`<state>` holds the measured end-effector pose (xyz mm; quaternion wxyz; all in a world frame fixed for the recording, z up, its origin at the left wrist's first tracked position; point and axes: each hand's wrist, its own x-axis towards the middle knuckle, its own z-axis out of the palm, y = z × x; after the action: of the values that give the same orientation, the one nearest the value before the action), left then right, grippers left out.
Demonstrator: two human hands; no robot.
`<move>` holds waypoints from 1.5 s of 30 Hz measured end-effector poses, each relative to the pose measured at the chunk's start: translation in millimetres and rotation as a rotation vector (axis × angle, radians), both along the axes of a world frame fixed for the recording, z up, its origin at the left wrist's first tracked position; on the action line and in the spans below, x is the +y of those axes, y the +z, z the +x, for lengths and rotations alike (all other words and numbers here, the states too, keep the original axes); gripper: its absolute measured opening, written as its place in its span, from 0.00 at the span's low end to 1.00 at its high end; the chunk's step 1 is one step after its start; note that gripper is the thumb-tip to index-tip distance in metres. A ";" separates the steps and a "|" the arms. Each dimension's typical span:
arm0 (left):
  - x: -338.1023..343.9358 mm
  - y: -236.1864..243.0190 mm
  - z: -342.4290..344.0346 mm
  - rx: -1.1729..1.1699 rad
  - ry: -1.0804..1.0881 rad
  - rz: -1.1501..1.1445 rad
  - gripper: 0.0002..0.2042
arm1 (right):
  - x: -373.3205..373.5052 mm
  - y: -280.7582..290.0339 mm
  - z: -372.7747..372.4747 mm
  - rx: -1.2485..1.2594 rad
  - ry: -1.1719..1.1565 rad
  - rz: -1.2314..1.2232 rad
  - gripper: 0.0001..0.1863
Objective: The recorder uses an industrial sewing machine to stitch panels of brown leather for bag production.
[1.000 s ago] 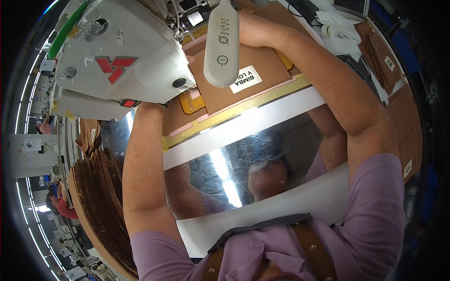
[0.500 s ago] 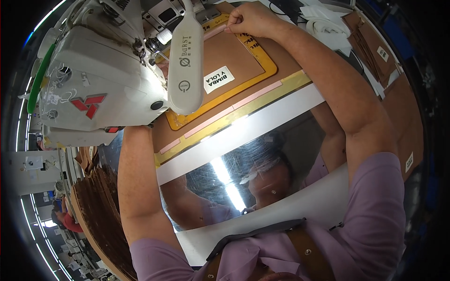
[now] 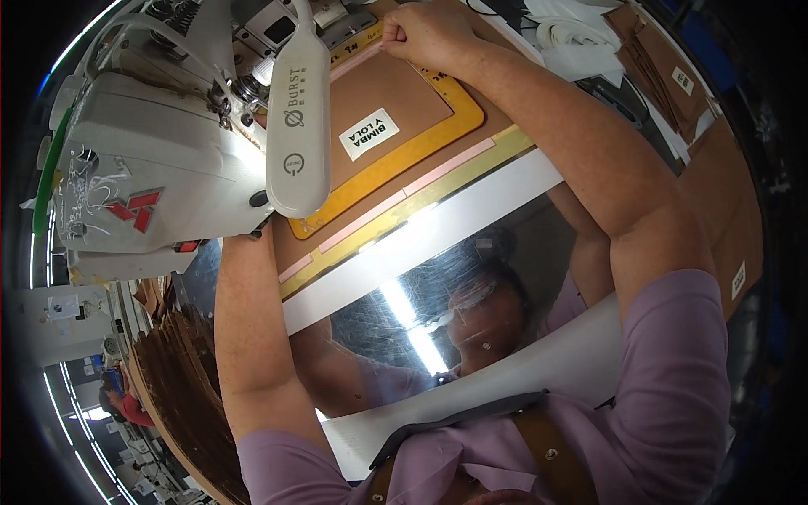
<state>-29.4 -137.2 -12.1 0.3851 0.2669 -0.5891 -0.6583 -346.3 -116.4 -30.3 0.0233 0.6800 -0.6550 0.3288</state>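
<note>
My right hand (image 3: pixel 429 38) is closed in a pinch at the far edge of a yellow frame-shaped template (image 3: pixel 370 202). Its fingertips meet the end of a narrow pink strip (image 3: pixel 358 63); whether they hold the strip or press on it is hidden. Inside the frame lies a brown panel (image 3: pixel 412 105) with a white printed label (image 3: pixel 369 135). My left forearm (image 3: pixel 252 328) reaches up under the white sewing machine head (image 3: pixel 160 164), which hides my left hand. A white handheld-shaped lamp (image 3: pixel 299 135) hangs over the template's left part.
A yellow band with pink strips (image 3: pixel 404 194) and a shiny reflective plate (image 3: pixel 438 303) lie nearer me. Stacked brown pieces (image 3: pixel 189 396) stand at the left. White cloth (image 3: pixel 576 42) and brown pieces (image 3: pixel 652 76) lie at the far right. Another person (image 3: pixel 126 404) is in the left background.
The view has shifted, so machine, lamp and template appear further left. My right hand stays pinched by the pink strip's end, and my left hand stays hidden behind the machine.
</note>
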 end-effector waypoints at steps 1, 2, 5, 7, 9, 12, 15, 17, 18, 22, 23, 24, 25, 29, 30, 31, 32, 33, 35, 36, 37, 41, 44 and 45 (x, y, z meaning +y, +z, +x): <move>1.2 -0.6 -1.9 -0.018 0.012 -0.016 0.14 | 1.2 1.3 1.7 -0.026 -0.006 0.012 0.04; -0.5 -0.2 -1.1 -0.035 0.024 -0.033 0.14 | 2.1 2.7 3.8 -0.029 -0.004 0.012 0.04; -10.8 -2.6 -9.1 -0.082 0.056 -0.079 0.14 | 5.2 7.2 7.1 0.042 -0.007 0.044 0.06; -12.1 -3.8 -9.5 -0.116 0.074 -0.110 0.13 | 7.1 8.3 4.2 0.021 0.007 -0.018 0.07; -9.8 -3.9 -2.5 -0.150 0.096 -0.141 0.13 | 9.2 9.3 2.9 0.007 0.026 -0.029 0.06; -21.9 -7.4 -10.7 -0.206 0.133 -0.185 0.13 | 10.1 11.0 2.9 0.023 0.036 -0.023 0.06; -22.7 -10.5 -1.6 -0.270 0.166 -0.227 0.12 | 8.6 7.5 5.3 0.077 0.011 -0.048 0.07; -26.8 -11.0 -0.7 -0.310 0.182 -0.255 0.12 | 7.3 3.6 4.2 0.100 -0.007 -0.089 0.07; -28.6 -11.4 1.1 -0.332 0.193 -0.271 0.12 | 6.8 4.0 4.9 0.082 -0.003 -0.079 0.07; -36.3 -12.7 5.2 -0.415 0.233 -0.331 0.11 | 5.9 7.5 8.8 -0.001 0.013 -0.035 0.08; -35.3 -13.5 8.9 -0.436 0.243 -0.346 0.11 | 5.8 9.7 8.5 -0.005 0.015 -0.032 0.08; -36.4 -10.9 14.3 -0.455 0.255 -0.362 0.11 | 7.6 16.7 8.3 0.010 0.011 0.069 0.07; -39.0 -9.1 17.3 -0.474 0.266 -0.378 0.11 | 9.1 20.7 9.6 0.027 0.008 0.169 0.07; -31.0 -11.9 -2.2 -0.677 0.406 -0.417 0.14 | 12.1 7.0 8.6 0.048 -0.015 -0.036 0.10; -26.7 -10.4 -7.5 -0.680 0.404 -0.416 0.14 | 15.5 8.1 9.9 0.200 0.020 -0.021 0.11; -20.7 -7.4 -13.4 -0.726 0.433 -0.436 0.13 | 20.1 9.0 12.1 0.352 0.053 -0.006 0.12; -18.4 -6.6 -16.6 -0.771 0.460 -0.455 0.13 | 21.7 4.4 19.1 0.350 0.051 -0.003 0.12; -32.5 -12.4 -1.1 -0.779 0.483 -0.464 0.13 | 18.8 3.1 38.9 0.363 0.144 -0.127 0.13; -72.9 -39.0 50.1 -0.696 0.546 -0.594 0.13 | 28.1 13.9 84.3 0.363 0.275 -0.264 0.14; -67.8 -41.7 41.0 -0.693 0.541 -0.586 0.13 | 50.1 20.3 97.8 0.310 0.318 -0.101 0.18; -53.3 -37.4 16.9 -0.720 0.529 -0.567 0.11 | 62.8 21.7 100.3 0.254 0.346 0.067 0.22; 3.9 44.4 -0.2 -0.791 -0.127 -0.620 0.10 | 58.3 11.9 102.5 0.385 0.344 0.078 0.28; 19.3 16.5 5.3 -0.390 0.083 -0.615 0.14 | 47.2 35.2 117.9 0.474 0.378 0.321 0.31; 20.0 14.6 9.0 -0.392 0.084 -0.613 0.14 | 40.8 34.3 121.4 0.494 0.356 0.293 0.30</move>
<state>-20.4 -117.1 2.5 0.3538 0.2841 -0.8102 -0.3710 -224.8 -75.6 4.0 0.0254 0.8389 -0.5409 0.0553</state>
